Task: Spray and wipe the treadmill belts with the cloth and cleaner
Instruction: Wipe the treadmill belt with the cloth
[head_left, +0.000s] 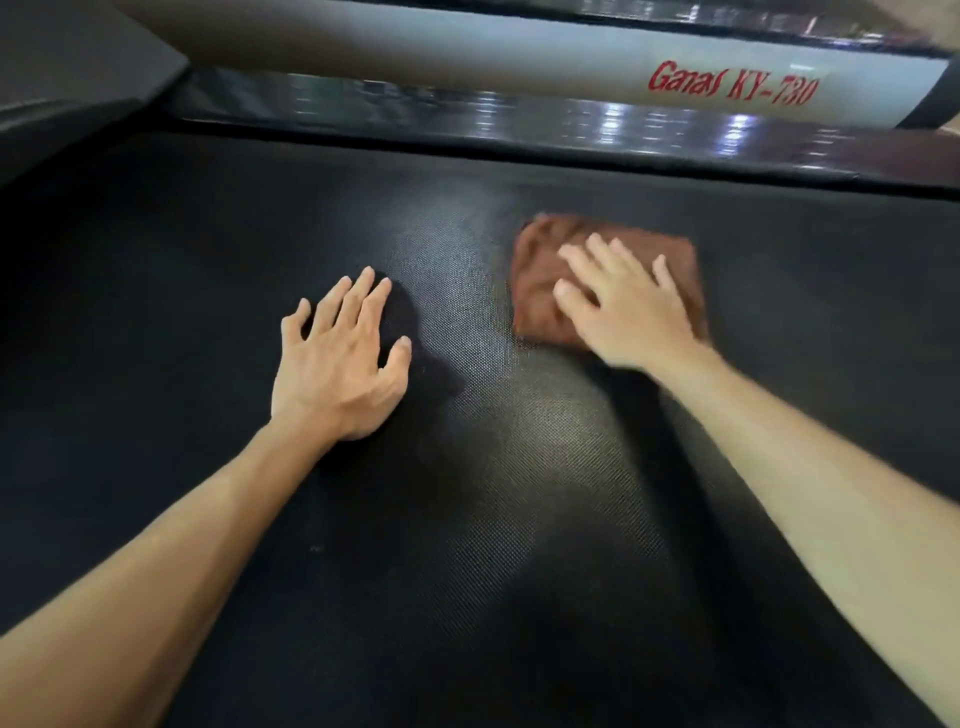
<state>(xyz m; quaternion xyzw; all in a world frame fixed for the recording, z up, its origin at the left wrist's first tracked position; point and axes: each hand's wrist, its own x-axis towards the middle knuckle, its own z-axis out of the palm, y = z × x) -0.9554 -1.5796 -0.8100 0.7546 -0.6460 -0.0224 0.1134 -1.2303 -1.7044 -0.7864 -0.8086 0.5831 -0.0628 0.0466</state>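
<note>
The black textured treadmill belt (467, 519) fills most of the view. A folded brown cloth (540, 280) lies flat on it, right of centre. My right hand (623, 306) presses on the cloth with fingers spread and straight; it looks blurred. My left hand (337, 358) rests flat on the bare belt to the left of the cloth, fingers spread, holding nothing. No cleaner bottle is in view.
A glossy black side rail (519, 124) borders the belt at the far edge. Beyond it runs a white frame bar (467, 57) with red lettering "Ganas KY-730". A dark motor cover (62, 93) rises at the upper left.
</note>
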